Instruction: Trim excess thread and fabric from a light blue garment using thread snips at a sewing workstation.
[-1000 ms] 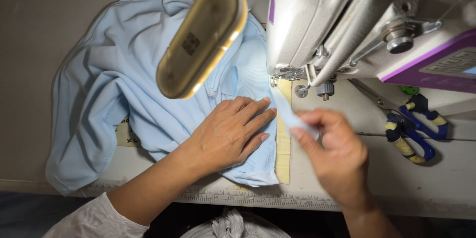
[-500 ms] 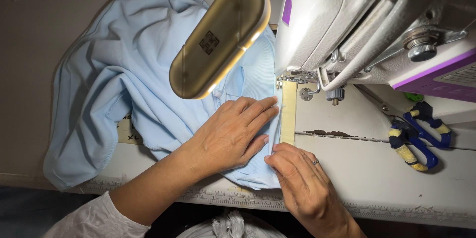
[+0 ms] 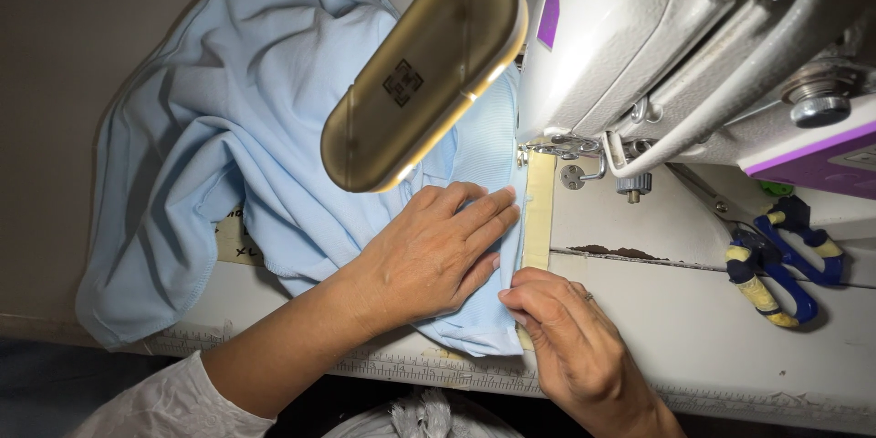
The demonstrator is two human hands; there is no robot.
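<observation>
Light blue garment [image 3: 246, 155] spread on sewing table [image 3: 730, 338], edge beside machine [image 3: 675, 46]. Left hand [image 3: 429, 255] pressed flat on it, fingers together. Right hand [image 3: 566, 338] fingertips pinched along cloth edge. Scissors [image 3: 780, 265] nearby.

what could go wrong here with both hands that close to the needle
The left hand's fingers press the light blue fabric just short of the presser foot, so they might slip under it. The lamp head hides part of the cloth. The right hand pins only the hem edge, which could skew.
</observation>
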